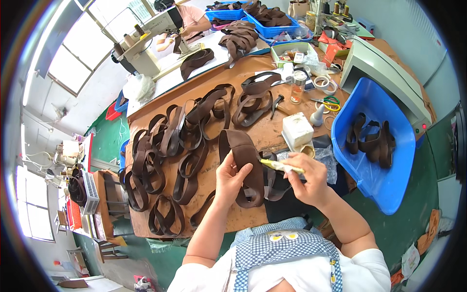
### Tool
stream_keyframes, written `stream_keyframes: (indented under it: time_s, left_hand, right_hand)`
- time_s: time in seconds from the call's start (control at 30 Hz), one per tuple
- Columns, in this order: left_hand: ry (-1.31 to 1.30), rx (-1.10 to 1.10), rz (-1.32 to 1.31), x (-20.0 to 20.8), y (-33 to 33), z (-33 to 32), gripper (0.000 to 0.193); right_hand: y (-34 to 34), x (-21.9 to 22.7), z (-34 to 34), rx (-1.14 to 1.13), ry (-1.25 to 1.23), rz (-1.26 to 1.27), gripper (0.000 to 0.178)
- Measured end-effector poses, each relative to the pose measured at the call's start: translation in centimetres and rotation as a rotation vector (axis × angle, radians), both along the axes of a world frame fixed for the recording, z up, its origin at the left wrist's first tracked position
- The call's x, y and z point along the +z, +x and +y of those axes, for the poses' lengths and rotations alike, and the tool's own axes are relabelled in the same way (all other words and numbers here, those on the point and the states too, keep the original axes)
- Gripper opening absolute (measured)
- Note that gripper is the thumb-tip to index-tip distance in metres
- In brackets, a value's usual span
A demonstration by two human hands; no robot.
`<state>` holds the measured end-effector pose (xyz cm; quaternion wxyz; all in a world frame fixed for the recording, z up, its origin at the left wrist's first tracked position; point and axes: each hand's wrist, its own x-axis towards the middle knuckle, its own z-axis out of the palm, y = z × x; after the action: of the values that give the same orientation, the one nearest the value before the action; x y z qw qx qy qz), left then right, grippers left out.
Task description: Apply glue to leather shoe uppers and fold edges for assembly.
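My left hand point(232, 179) is closed on a wide dark brown fabric band loop point(242, 141), holding it upright above the near edge of the workbench. My right hand point(307, 178) pinches a slim yellow and white tool point(279, 166). The tool's tip meets or nearly meets the right edge of the band; its exact kind cannot be made out. Many more brown band loops point(163, 141) lie in rows on the bench to the left. A clear plastic bag point(327, 163) lies beyond my right hand, beside a white block-shaped container point(297, 130).
To the right, a blue plastic tub point(389, 182) holds several brown bands. Scissors point(331, 103), a glass jar point(297, 87), a squeeze bottle point(317, 117), tape rolls point(325, 85) and a hammer point(277, 104) lie farther back. Beyond, another person point(192, 22) sits at a sewing machine point(165, 29).
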<state>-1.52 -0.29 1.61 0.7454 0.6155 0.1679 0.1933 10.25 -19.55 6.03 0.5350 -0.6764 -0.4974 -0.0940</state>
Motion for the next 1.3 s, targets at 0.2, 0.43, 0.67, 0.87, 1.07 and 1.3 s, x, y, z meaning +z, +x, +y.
stream_keyframes:
  time_s: [0.2, 0.43, 0.67, 0.87, 1.07, 1.3]
  left_hand:
    - [-0.002, 0.071, 0.077, 0.3, 0.3, 0.2, 0.038]
    - [-0.259, 0.097, 0.048, 0.1, 0.8, 0.8, 0.044]
    - [-0.160, -0.025, 0.197, -2.1, 0.1, 1.9, 0.045]
    - [0.185, 0.131, 0.090, -2.6, 0.6, -0.9, 0.041]
    - [0.266, 0.188, 0.083, -2.9, 0.8, -0.4, 0.058]
    - [0.102, 0.179, 0.067, -1.2, 1.0, -1.0, 0.060]
  right_hand:
    - [-1.5, -0.4, -1.2, 0.111, -0.113, -0.169, 0.030]
    - [-2.2, -1.2, -2.8, 0.094, -0.130, -0.135, 0.028]
    - [-0.8, -2.2, -4.7, -0.110, 0.031, 0.163, 0.016]
    - [-0.5, -2.6, -3.8, -0.082, 0.086, 0.211, 0.020]
    - [-0.8, -2.0, -2.0, -0.100, 0.118, 0.296, 0.015]
    - [-0.3, -1.9, 1.1, -0.122, 0.086, 0.196, 0.013]
